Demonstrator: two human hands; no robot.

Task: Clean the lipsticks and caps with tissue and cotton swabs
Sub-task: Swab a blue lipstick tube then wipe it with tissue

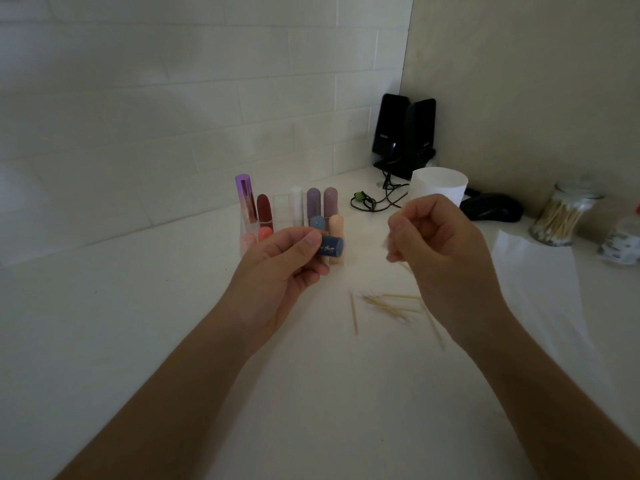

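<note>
Our left hand (281, 268) gripped a dark blue tube (331, 246) between thumb and curled fingers, above the counter (138, 306) and just in front of the rack (281, 211) of lipsticks. The tube was short and matte, with pale lettering on its side. We could not tell whether it was a cap or a whole lipstick. Our right hand (443, 247), fingers curled, pinched a blurred swab (403, 266) beside it. Loose swabs (391, 304) lay below.

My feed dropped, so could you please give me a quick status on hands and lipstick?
Left hand grips blue lipstick. Right hand pinches cotton swab, apart from it. Loose swabs on counter below.
</note>
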